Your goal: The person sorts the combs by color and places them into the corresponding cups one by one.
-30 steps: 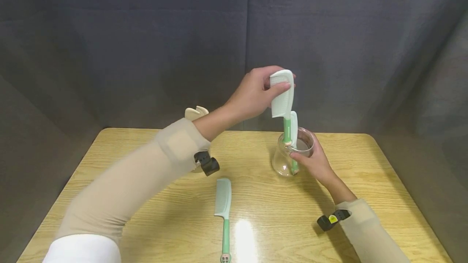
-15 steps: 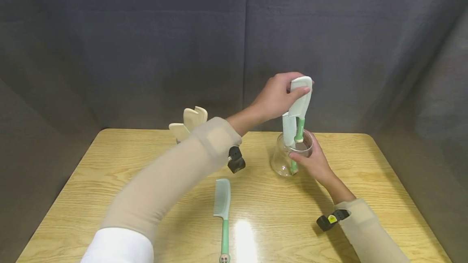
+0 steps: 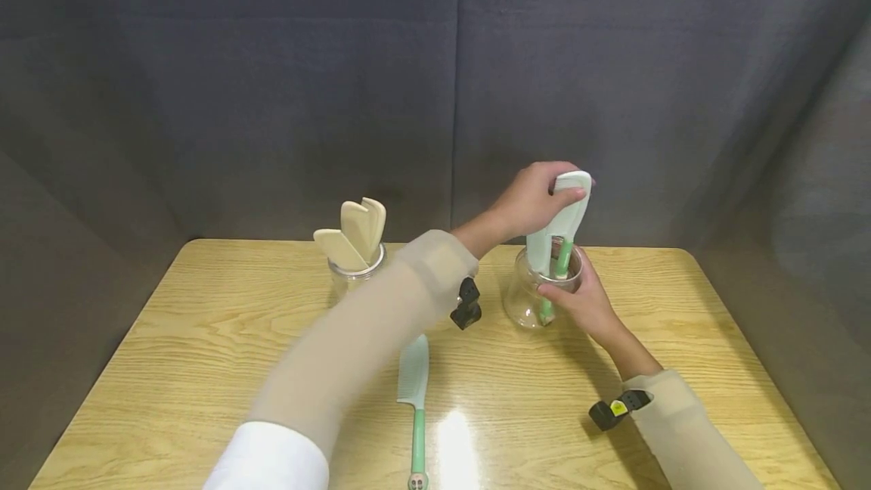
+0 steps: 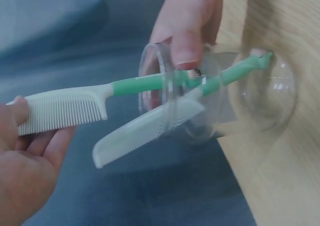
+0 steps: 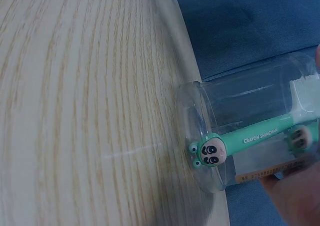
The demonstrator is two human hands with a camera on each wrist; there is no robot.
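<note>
A second glass jar (image 3: 355,277) stands on my wooden table (image 3: 204,339), toward its far left, holding three cream-coloured combs (image 3: 354,231) that fan upward above its rim. Nearer to me, a pale green comb (image 3: 415,392) lies flat on the tabletop, teeth end away, green handle pointing toward me. Dark grey cloth (image 3: 272,82) encloses the table behind and beside.

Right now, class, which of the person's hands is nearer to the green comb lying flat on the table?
Right. The right hand holds the clear jar just beyond the flat comb; the left hand is raised above that jar.
</note>
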